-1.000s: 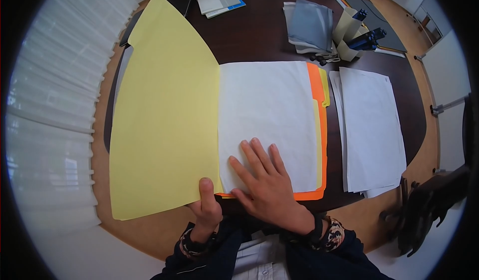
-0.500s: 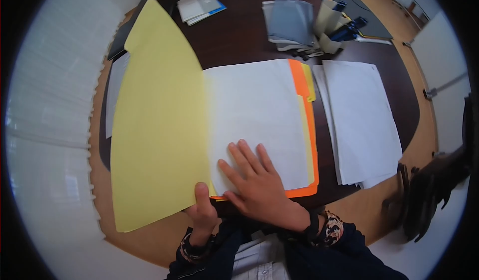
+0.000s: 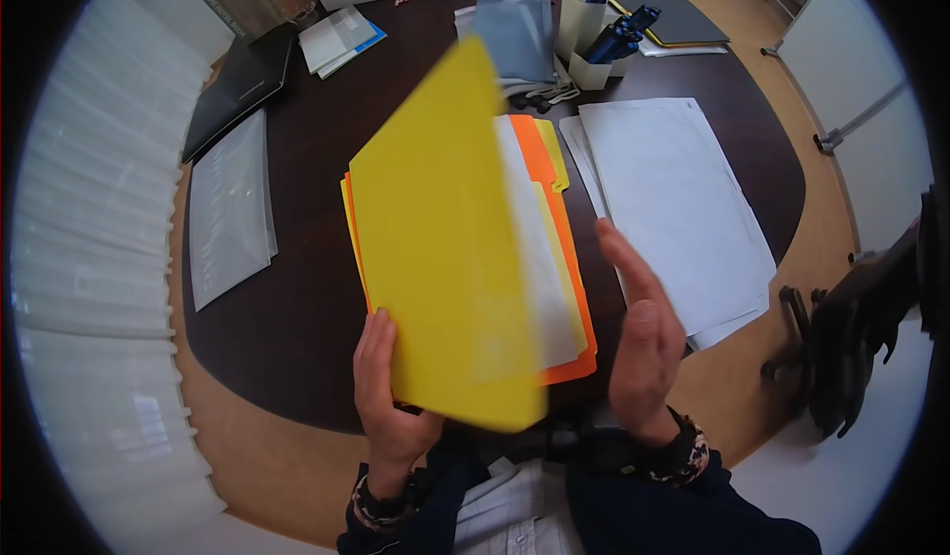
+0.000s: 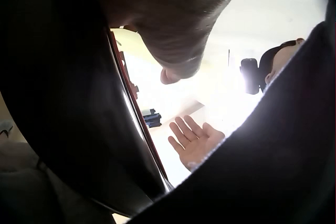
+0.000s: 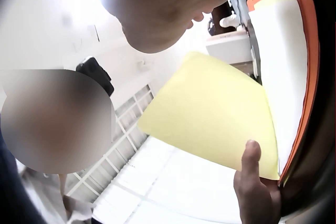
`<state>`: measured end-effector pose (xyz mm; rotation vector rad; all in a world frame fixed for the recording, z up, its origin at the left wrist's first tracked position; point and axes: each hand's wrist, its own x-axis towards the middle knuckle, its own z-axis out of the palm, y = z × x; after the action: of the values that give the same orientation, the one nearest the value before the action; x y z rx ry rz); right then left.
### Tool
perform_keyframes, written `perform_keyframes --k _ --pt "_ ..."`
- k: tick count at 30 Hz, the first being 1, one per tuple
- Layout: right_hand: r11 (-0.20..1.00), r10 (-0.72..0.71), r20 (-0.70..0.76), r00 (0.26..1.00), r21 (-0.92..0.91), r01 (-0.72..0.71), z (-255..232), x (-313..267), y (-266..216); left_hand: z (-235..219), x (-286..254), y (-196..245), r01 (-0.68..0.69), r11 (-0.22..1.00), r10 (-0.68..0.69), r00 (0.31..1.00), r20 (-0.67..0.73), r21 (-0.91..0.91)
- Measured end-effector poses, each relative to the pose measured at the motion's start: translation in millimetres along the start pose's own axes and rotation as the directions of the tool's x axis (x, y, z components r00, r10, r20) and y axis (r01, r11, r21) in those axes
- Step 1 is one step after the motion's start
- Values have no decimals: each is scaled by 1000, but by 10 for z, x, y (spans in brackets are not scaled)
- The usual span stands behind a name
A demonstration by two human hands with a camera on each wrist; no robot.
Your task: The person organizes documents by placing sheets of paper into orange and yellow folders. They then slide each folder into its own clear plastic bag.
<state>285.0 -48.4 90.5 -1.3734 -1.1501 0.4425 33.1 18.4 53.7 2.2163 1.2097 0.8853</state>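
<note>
A yellow folder (image 3: 435, 248) lies on an orange folder (image 3: 569, 308), its cover partway down over white sheets (image 3: 539, 268). My left hand (image 3: 391, 387) is at the folder's lower left, its fairly straight fingers touching the cover near the fold. In the right wrist view, the left thumb (image 5: 252, 158) stands upright beside the raised cover. My right hand (image 3: 645, 342) is lifted off the sheets, fingers extended, between the folders and a stack of white paper (image 3: 683, 209). In the left wrist view, the right palm (image 4: 198, 144) shows with fingers spread.
On the dark table (image 3: 297, 347), a clear plastic envelope (image 3: 236, 209) and a black laptop-like item (image 3: 242, 90) lie left. Pen holders (image 3: 589, 70) and a grey-blue plastic sleeve (image 3: 515, 36) stand and lie at the back. A black chair (image 3: 851, 357) is at the right.
The yellow cover has swung from lying open at the left to partly over the sheets. My right hand has lifted off the sheets and moved right; my left fingers now show at the cover's outside.
</note>
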Motion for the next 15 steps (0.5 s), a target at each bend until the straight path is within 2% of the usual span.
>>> perform_keyframes --k 2,3,4,6,7,8,9,11,12,14,15 --pt "998 30 -98 995 63 -23 -89 -14 0 -42 17 47 -62 997 57 994 90 52" --pt "998 32 -45 998 53 -30 -162 -41 24 -67 20 70 -63 997 58 994 92 54" --pt "995 89 20 996 -34 -88 -186 -66 55 -96 23 92 -53 996 43 989 139 67" --pt "967 94 148 984 -250 -55 -134 -138 153 -141 35 111 -44 995 27 982 188 88" --pt "968 95 147 985 -243 -57 -77 -188 192 -163 44 113 19 1000 -23 983 181 22" --pt "932 67 193 979 -362 7 -4 -241 223 -184 59 109 81 996 -72 982 176 -45" --pt "879 48 241 969 -471 74 45 -274 246 -199 78 86 81 996 -72 981 178 -38" --pt "867 36 242 970 -490 90 80 -301 275 -201 123 46 210 940 -187 976 109 -269" --pt "850 23 244 969 -515 110 81 -315 286 -200 149 74 212 941 -190 976 109 -264" --pt "849 22 250 968 -516 114 68 -326 313 -208 227 173 380 723 -427 902 59 -577" --pt "847 16 263 965 -517 126 69 -319 326 -185 267 237 338 676 -471 881 -32 -655"
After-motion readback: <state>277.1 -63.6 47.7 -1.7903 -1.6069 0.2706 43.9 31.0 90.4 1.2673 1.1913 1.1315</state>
